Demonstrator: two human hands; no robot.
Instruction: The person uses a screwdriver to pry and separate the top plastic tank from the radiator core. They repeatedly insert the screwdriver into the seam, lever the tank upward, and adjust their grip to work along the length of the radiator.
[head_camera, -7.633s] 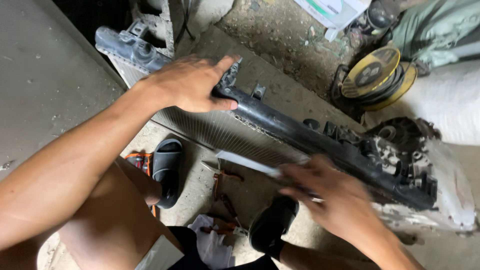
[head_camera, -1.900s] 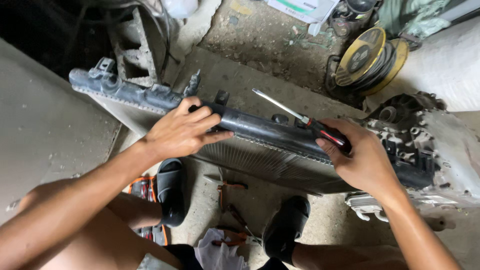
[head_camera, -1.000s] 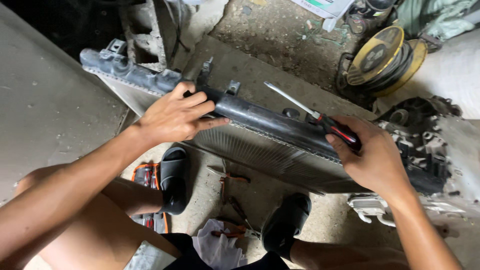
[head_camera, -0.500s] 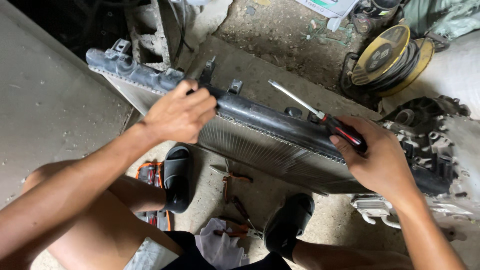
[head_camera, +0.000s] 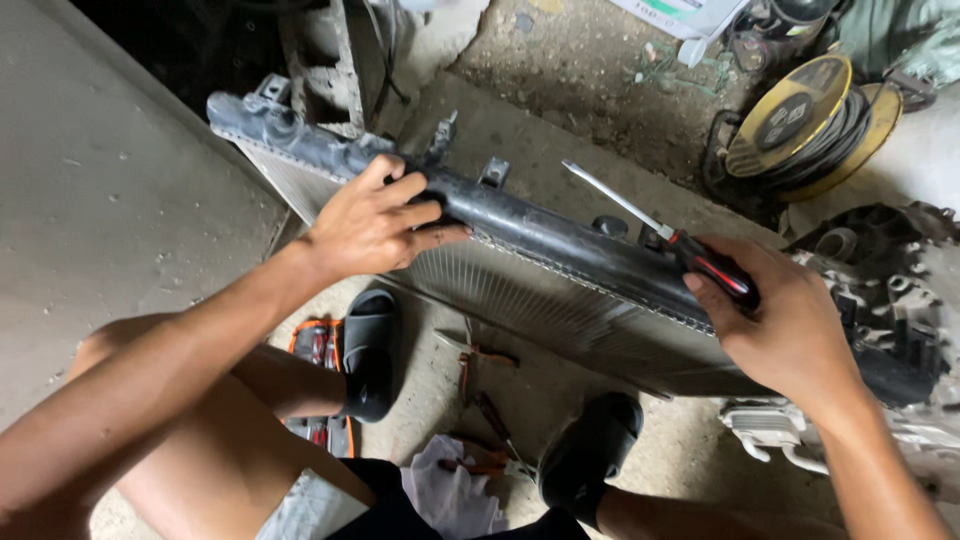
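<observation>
view: single head camera, worn by the person
facing: steeply down at the floor
range: close, within arm's reach

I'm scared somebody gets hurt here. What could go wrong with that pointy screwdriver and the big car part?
The screwdriver in the right hand points toward the left hand gripping the radiator; a slip could jab those fingers. Its tip could also dent the radiator's thin fins. The feet wear only open sandals beneath the standing radiator, so it might drop on toes, and loose pliers lie underfoot.
</observation>
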